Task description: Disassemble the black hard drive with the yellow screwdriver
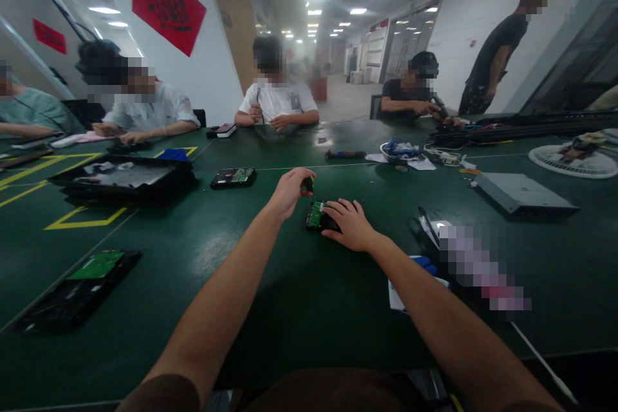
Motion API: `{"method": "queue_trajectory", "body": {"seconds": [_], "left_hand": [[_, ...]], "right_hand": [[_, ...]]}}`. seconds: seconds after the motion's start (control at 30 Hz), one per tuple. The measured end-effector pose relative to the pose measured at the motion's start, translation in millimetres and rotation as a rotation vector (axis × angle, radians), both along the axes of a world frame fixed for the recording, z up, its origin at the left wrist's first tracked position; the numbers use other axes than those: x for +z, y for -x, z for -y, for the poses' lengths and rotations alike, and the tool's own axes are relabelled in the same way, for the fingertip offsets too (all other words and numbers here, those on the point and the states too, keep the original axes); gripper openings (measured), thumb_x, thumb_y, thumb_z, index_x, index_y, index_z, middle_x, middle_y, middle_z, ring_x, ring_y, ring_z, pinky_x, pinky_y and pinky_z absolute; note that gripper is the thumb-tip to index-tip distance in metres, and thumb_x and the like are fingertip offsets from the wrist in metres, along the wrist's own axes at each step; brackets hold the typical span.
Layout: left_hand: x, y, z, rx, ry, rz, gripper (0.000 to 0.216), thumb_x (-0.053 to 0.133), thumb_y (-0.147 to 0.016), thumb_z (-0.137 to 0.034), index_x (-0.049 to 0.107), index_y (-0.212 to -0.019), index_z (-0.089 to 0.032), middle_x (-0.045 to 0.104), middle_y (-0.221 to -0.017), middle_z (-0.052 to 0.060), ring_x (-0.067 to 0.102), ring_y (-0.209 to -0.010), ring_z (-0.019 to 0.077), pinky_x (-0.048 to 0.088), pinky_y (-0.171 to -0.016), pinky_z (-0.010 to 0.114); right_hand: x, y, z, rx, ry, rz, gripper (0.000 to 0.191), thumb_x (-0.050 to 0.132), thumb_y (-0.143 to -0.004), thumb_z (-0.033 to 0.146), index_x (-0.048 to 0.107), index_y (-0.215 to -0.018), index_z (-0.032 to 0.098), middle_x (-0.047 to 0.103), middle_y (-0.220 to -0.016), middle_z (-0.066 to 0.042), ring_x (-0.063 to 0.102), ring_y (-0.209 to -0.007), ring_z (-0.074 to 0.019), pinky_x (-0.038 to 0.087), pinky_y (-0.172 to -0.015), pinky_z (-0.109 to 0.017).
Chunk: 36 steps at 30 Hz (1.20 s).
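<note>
A hard drive with a green circuit board lies on the dark green table in front of me. Closed round the handle of a screwdriver, black with some yellow, is my left hand. The screwdriver stands upright, its lower end at the far side of the board; whether it sits in a screw is too small to tell. My right hand grips the drive's right end, fingers stretched over the top and thumb along the near side, covering much of it.
Another hard drive lies left of centre, with a larger-looking one near left. Beyond are a black tray, a grey metal box and a basket of blue items. A blue-and-white glove-like item lies beneath my right forearm. Several people sit opposite.
</note>
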<state>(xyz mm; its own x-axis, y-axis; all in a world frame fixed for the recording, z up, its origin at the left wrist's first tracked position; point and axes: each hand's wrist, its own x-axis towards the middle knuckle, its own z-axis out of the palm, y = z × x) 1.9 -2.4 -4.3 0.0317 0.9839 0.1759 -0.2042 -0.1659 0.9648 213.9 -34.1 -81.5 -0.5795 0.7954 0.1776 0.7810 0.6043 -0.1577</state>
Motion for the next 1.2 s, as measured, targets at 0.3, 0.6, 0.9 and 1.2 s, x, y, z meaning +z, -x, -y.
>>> {"method": "queue_trajectory", "body": {"seconds": [0.3, 0.6, 0.9, 1.2], "left_hand": [[1.1, -0.5, 1.4, -0.061, 0.106, 0.120, 0.027, 0.069, -0.077, -0.037, 0.062, -0.092, -0.016, 0.072, -0.091, 0.011, 0.069, -0.086, 0.0234, 0.057, -0.067, 0.034], [2.2, 0.8, 1.0, -0.018, 0.025, 0.003, 0.025, 0.068, -0.077, -0.038, 0.070, -0.087, -0.015, 0.066, -0.088, 0.008, 0.062, -0.082, 0.0183, 0.053, -0.060, 0.027], [1.5, -2.3, 0.7, 0.042, 0.076, 0.076, 0.024, 0.067, -0.077, -0.038, 0.058, -0.088, -0.018, 0.070, -0.090, 0.008, 0.066, -0.080, 0.0196, 0.055, -0.060, 0.030], [6.7, -4.3, 7.7, -0.070, 0.019, -0.002, 0.025, 0.067, -0.078, -0.039, 0.063, -0.090, -0.018, 0.066, -0.083, 0.006, 0.064, -0.079, 0.0197, 0.056, -0.060, 0.030]], "right_hand": [[0.1, -0.2, 0.1, 0.002, 0.001, 0.001, 0.068, 0.051, -0.095, 0.065, 0.041, -0.155, 0.032, 0.033, -0.165, -0.006, 0.022, -0.151, -0.0391, 0.014, -0.120, -0.066], [0.9, 0.0, -0.1, 0.001, 0.017, 0.005, 0.069, 0.050, -0.096, 0.064, 0.038, -0.156, 0.033, 0.031, -0.166, -0.006, 0.020, -0.152, -0.0387, 0.013, -0.120, -0.066], [4.9, 0.1, 2.3, 0.002, 0.024, 0.019, 0.069, 0.049, -0.096, 0.064, 0.038, -0.157, 0.033, 0.031, -0.166, -0.007, 0.020, -0.152, -0.0395, 0.012, -0.120, -0.067], [2.7, 0.5, 0.2, -0.003, 0.016, 0.005, 0.068, 0.050, -0.096, 0.064, 0.040, -0.155, 0.032, 0.033, -0.165, -0.006, 0.022, -0.151, -0.0388, 0.015, -0.120, -0.066]]}}
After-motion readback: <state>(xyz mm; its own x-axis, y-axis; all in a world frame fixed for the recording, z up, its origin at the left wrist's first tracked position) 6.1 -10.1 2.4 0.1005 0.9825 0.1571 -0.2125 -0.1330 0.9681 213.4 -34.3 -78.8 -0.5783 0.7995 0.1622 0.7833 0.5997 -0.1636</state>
